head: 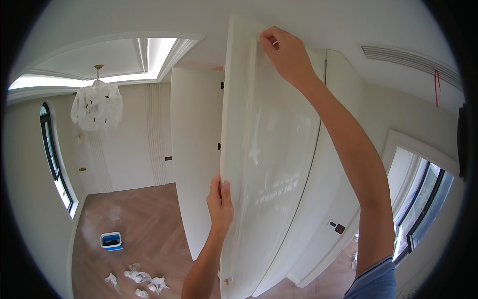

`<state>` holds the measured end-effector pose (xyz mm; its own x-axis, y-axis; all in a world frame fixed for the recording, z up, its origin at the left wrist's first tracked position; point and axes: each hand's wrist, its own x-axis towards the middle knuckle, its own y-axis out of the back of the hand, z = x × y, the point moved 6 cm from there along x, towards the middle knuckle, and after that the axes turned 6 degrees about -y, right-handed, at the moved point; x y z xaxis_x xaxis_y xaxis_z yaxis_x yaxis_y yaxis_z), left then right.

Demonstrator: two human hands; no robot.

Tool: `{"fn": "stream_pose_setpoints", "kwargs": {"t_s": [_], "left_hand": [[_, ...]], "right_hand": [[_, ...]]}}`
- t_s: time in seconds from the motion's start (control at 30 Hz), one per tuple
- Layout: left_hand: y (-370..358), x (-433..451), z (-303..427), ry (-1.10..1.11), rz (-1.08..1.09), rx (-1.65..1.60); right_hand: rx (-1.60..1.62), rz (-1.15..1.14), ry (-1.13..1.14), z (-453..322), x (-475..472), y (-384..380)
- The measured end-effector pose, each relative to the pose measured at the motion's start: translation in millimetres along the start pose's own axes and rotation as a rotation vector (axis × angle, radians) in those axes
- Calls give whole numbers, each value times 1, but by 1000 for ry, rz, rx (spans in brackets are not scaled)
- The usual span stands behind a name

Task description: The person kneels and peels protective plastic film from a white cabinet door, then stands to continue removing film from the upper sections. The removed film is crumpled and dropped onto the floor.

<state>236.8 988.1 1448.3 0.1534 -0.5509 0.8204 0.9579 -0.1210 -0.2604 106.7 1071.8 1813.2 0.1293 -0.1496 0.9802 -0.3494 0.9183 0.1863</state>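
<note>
A tall white cabinet door (239,149) stands open in front of me, its glossy face partly covered by clear protective film (276,149). My left hand (220,203) grips the door's free edge around mid-height, thumb on the front side and fingers wrapped behind. High on the same door, my right hand (285,52) pinches at the film's upper corner. A small white sliver shows inside its curled fingers. The fingertips partly hide what they hold. Loose vertical creases run down the film below that hand.
Behind stands another white door panel (196,149) with black hinges. A blue-and-white bucket (111,241) and crumpled plastic (138,276) lie on the wood floor (149,224). A plastic-wrapped chandelier (97,104) hangs at left. Windows (56,160) and a ceiling vent (407,61) flank the room.
</note>
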Motion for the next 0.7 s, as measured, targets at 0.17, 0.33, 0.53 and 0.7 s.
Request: {"fn": "stream_pose_setpoints", "kwargs": {"t_s": [0.17, 0.33, 0.53, 0.7], "left_hand": [[-3, -2, 0, 15, 2, 6], [-4, -1, 4, 48, -20, 29], [8, 12, 15, 75, -167, 42], [-25, 98, 108, -406, -211, 288]], "right_hand": [[-132, -29, 54, 15, -9, 1], [-98, 21, 35, 14, -13, -3], [-63, -12, -46, 7, 1, -15], [-84, 42, 84, 29, -26, -8]]}}
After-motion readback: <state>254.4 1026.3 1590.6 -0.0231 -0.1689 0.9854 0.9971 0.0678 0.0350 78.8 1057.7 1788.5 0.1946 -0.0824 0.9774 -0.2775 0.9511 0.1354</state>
